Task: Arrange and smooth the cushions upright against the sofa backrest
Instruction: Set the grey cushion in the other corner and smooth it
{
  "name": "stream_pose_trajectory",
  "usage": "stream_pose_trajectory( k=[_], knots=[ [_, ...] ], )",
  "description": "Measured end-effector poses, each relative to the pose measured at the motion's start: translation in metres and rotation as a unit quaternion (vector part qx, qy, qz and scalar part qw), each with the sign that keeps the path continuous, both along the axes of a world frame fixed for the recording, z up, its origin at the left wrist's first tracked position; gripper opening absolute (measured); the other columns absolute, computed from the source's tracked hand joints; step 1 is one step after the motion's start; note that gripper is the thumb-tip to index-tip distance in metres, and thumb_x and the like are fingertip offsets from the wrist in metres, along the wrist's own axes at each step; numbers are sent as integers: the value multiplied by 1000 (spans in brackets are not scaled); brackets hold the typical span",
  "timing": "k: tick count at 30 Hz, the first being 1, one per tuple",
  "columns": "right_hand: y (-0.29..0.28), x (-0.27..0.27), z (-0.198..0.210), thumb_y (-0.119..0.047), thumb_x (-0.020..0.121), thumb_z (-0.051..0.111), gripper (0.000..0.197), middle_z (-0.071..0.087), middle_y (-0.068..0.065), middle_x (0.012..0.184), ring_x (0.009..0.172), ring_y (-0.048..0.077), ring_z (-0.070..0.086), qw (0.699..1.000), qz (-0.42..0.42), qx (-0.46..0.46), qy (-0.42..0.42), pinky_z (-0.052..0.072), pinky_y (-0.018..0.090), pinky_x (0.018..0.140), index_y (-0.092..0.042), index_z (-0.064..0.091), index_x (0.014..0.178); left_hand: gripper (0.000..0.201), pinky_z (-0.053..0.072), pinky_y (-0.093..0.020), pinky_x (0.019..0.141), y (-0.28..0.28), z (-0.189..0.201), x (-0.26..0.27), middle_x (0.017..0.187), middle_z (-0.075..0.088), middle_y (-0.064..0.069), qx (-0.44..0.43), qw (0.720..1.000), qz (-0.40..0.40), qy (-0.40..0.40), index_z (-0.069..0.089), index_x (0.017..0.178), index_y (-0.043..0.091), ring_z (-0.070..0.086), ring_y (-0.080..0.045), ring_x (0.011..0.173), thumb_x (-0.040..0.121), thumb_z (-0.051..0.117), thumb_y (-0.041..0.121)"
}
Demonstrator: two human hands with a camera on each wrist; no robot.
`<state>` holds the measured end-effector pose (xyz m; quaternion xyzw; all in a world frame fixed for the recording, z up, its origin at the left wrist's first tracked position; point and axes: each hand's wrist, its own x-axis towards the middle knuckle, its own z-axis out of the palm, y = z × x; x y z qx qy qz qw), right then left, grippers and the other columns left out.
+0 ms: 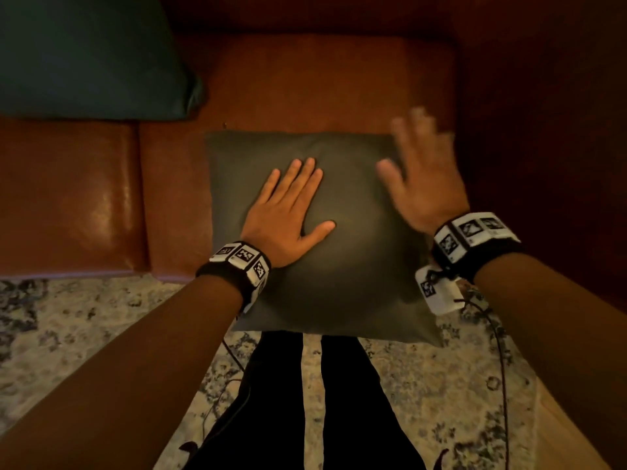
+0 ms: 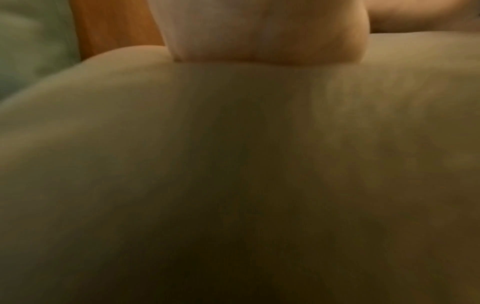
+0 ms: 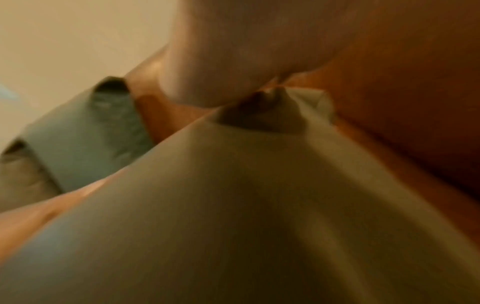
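An olive-grey square cushion (image 1: pixel 322 259) lies flat on the brown leather sofa seat (image 1: pixel 176 198), its near edge hanging over the seat front. My left hand (image 1: pixel 288 205) presses flat on its middle, fingers straight. My right hand (image 1: pixel 420 171) is blurred, fingers spread, over the cushion's far right corner; touching or hovering, I cannot tell. The left wrist view shows the cushion surface (image 2: pixel 233 164) under my palm (image 2: pixel 265 35). In the right wrist view the cushion's pointed corner (image 3: pixel 298 107) sits below my palm (image 3: pixel 246 51). A dark teal cushion (image 1: pixel 84 56) leans at the back left.
The sofa backrest (image 1: pixel 339 15) runs along the top and a dark armrest (image 1: pixel 543 130) rises on the right. A patterned rug (image 1: pixel 84 334) covers the floor. My legs in black trousers (image 1: pixel 305 401) stand at the seat front. Thin cables (image 1: pixel 498 351) hang from the wristbands.
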<state>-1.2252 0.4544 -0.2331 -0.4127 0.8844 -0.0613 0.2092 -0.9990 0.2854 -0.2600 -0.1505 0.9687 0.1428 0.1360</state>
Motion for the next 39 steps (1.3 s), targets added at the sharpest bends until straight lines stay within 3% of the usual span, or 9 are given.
stream_pose_trajectory(
  k=[2, 7, 13, 15, 21, 26, 30, 33, 39],
  knots=[
    [-2, 16, -7, -64, 105, 20, 71, 2, 1, 174, 161, 29, 1, 997, 76, 14, 15, 2, 54, 129, -30, 10, 166, 88, 6, -49, 130, 3, 1, -2, 174, 5, -5, 3, 1000, -4, -2, 10, 166, 14, 1, -22, 161, 101, 24, 71],
    [-1, 30, -9, -59, 106, 13, 75, -2, 15, 173, 160, 32, -2, 958, -275, 80, -24, 2, 58, 127, -13, 8, 166, 87, 5, -48, 130, -1, 1, -15, 174, 7, -6, 9, 1000, 2, -1, 11, 166, 15, 4, -23, 161, 100, 23, 71],
    [26, 140, 11, -51, 108, 29, 66, 10, 8, 173, 160, 30, 7, 994, -79, -70, 31, 6, 51, 129, -18, 21, 165, 86, 3, -47, 130, -13, -1, -14, 174, 3, -5, 13, 1000, -6, -7, 8, 166, 16, 1, -21, 161, 101, 22, 71],
    [68, 172, -8, -51, 107, 30, 66, 12, 5, 173, 160, 30, 9, 991, -119, -37, 40, 11, 54, 128, -20, 21, 165, 87, 4, -47, 130, -10, -1, -15, 174, 3, -4, 15, 1000, -13, -9, 8, 166, 17, 0, -21, 161, 101, 23, 72],
    [138, 196, -14, -69, 99, 6, 86, 4, 11, 174, 160, 28, 10, 840, -532, -56, -89, 12, 52, 128, -14, 9, 166, 86, 3, -47, 130, -1, -3, -20, 174, 5, -5, 7, 1000, -10, -13, 9, 166, 16, 3, -23, 161, 101, 22, 71],
    [111, 196, 8, -51, 106, 30, 72, 4, 14, 171, 159, 36, 10, 984, -143, -91, 59, 8, 55, 129, -9, 20, 163, 86, 3, -47, 130, -14, 3, -20, 174, 3, -5, 12, 1000, -17, -20, 7, 166, 15, 1, -23, 161, 102, 20, 70],
    [137, 201, -9, -63, 104, 11, 76, -1, 6, 174, 161, 28, 2, 945, -323, 44, 3, 7, 61, 127, -20, 6, 166, 88, 2, -47, 130, -1, 8, -21, 174, 3, -5, 15, 1000, -14, -20, 8, 166, 15, 1, -23, 161, 101, 21, 73],
    [127, 187, 5, -51, 108, 15, 70, 3, 13, 173, 160, 28, 6, 910, -413, -3, 31, 9, 61, 126, -10, 14, 165, 89, 1, -47, 130, 1, 13, -20, 174, 4, -4, 20, 1000, -1, -24, 10, 166, 16, 1, -22, 161, 100, 22, 74],
    [29, 155, 26, -50, 107, 32, 69, 5, 13, 173, 160, 34, 5, 995, -53, -56, 56, 2, 56, 128, -17, 16, 166, 75, 3, -48, 130, -36, 25, -5, 174, 8, -1, 83, 996, 30, -1, 18, 165, 24, 1, -22, 161, 104, 28, 65]
  ],
)
